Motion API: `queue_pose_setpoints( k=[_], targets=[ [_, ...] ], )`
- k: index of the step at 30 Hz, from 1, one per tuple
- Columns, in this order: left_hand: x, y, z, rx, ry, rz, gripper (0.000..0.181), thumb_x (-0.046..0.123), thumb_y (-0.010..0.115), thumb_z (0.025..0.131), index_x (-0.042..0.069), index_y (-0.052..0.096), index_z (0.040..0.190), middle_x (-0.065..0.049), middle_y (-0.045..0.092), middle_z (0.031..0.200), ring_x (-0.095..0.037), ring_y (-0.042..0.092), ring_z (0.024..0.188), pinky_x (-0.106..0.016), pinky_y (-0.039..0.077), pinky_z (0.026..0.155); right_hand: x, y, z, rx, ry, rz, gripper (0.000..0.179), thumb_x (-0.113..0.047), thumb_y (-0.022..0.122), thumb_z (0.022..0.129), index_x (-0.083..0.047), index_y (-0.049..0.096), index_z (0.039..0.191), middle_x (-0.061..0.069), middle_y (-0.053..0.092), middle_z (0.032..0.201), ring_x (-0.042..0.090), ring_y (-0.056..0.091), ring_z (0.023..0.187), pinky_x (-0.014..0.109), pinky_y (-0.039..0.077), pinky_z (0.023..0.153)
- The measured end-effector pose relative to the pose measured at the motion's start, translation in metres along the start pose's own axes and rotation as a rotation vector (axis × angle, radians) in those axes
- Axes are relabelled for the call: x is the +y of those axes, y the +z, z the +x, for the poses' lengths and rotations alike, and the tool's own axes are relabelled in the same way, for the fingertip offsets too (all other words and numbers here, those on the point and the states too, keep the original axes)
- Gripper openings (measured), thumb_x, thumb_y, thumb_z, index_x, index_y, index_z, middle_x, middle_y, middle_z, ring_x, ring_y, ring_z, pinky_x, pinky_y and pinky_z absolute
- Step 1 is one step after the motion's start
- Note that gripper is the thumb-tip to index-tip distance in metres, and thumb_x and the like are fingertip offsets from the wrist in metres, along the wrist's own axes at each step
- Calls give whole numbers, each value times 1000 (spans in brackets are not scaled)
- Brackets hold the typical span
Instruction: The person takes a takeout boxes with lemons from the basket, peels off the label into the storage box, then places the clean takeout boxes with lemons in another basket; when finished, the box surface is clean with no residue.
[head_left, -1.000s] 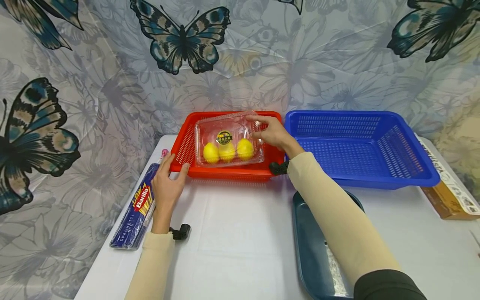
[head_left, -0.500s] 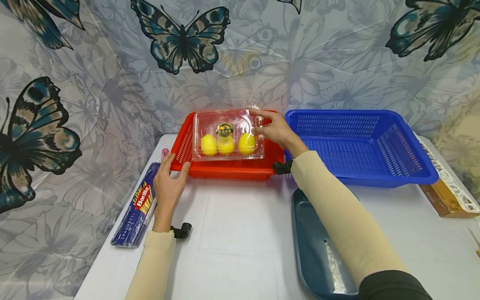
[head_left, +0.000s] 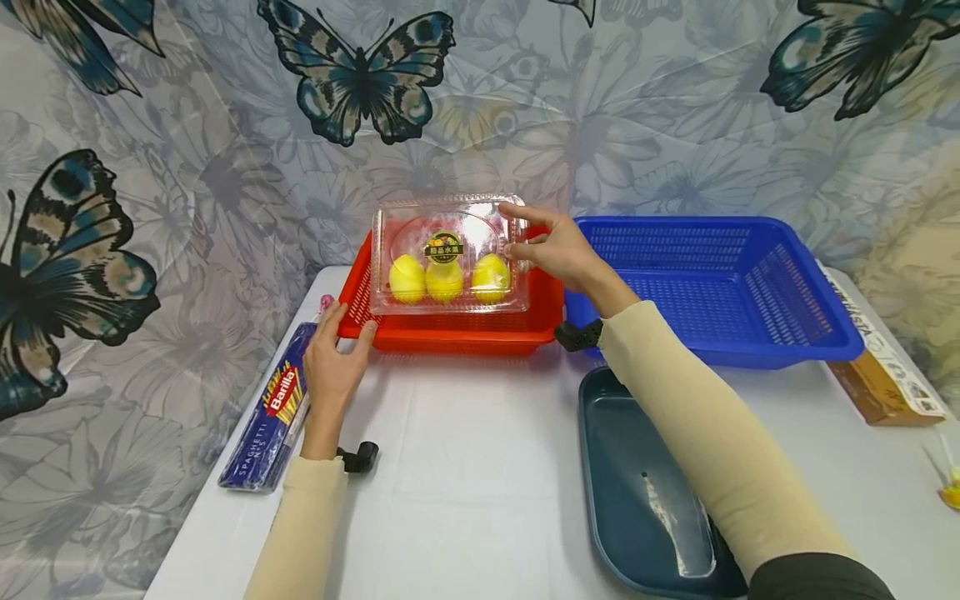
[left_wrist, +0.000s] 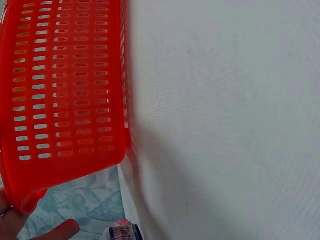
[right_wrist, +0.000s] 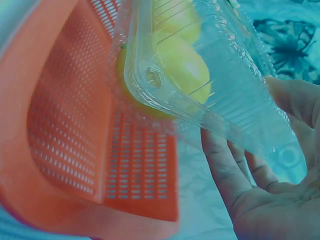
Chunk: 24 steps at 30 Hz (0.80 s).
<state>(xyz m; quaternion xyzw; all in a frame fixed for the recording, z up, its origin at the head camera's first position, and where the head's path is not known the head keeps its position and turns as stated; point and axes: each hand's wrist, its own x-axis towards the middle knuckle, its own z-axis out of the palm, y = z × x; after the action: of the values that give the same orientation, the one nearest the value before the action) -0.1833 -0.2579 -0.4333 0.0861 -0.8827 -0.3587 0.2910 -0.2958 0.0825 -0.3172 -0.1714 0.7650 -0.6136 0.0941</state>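
Observation:
My right hand (head_left: 558, 250) pinches the right edge of a clear plastic fruit box (head_left: 450, 212), thumb on one face and fingers on the other. Inside, three yellow lemons (head_left: 444, 282) lie along the lower side, under a dark round label. In the head view the tilted box overlaps the red basket (head_left: 465, 340); the right wrist view shows its corner over the basket's opening. At the basket's front left corner, my left hand (head_left: 333, 371) holds the rim between thumb and fingers. The left wrist view shows fingertips (left_wrist: 62, 231) beside that corner and the slotted basket wall.
A blue basket (head_left: 697, 354) stands right of the red one. In front of it is a dark teal tray (head_left: 622, 467), partly under my right arm. A Barilla spaghetti pack (head_left: 266, 417) lies at the left table edge, a brown-and-white box (head_left: 888, 375) at the right.
My right hand has raised the fruit box up and back from the red basket, tipping its face towards me. The lemons shifted slightly inside. My left hand stays at the basket corner.

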Motion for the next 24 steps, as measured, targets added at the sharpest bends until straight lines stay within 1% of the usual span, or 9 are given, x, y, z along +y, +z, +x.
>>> queue_pose_setpoints(
  k=[2,4,7,13,17,21,24],
  targets=[
    [0,0,0,-4,2,-2,64,46,73,90,10,61,141,-8,55,153,-31,50,143,-52,39,118,-4,-1,-6,3,-5,10,61,-3,69,94,-27,55,148,2,47,156,17,72,89,30,61,74],
    [-1,-1,0,-8,3,-2,63,45,73,90,10,61,141,-9,55,152,-32,50,143,-52,39,118,-9,-3,-13,10,-11,17,60,-3,69,94,-27,56,147,-2,46,158,17,73,89,31,62,75],
    [-1,-1,0,-14,2,-2,64,45,73,90,10,61,142,-9,55,153,-34,50,143,-53,38,118,-15,-6,-24,13,-19,14,60,-3,70,94,-28,56,147,-3,46,159,18,73,84,33,63,76],
    [-1,-1,0,-25,-3,-1,65,46,72,90,12,59,144,-7,52,155,-34,48,144,-54,36,119,-25,-14,-46,28,-2,-3,60,-9,71,94,-33,55,147,-5,44,160,15,69,75,28,61,80],
    [-2,1,0,-24,5,0,64,45,71,92,11,58,145,-7,52,156,-35,46,145,-55,35,120,-28,-20,-59,41,8,-19,60,-11,71,95,-35,54,148,-5,42,161,13,70,78,27,60,81],
    [-3,2,-1,-25,9,11,63,45,70,93,12,58,145,-5,50,157,-36,46,145,-54,35,119,-28,-25,-70,45,11,-27,61,-10,71,95,-33,53,149,-5,44,160,13,72,81,27,61,82],
    [-3,2,-1,-33,10,26,64,47,68,94,13,56,147,-2,48,158,-38,46,145,-56,35,118,-28,-27,-78,46,22,-24,62,-10,70,95,-32,52,150,-2,44,159,13,73,84,28,61,83]
  ],
)
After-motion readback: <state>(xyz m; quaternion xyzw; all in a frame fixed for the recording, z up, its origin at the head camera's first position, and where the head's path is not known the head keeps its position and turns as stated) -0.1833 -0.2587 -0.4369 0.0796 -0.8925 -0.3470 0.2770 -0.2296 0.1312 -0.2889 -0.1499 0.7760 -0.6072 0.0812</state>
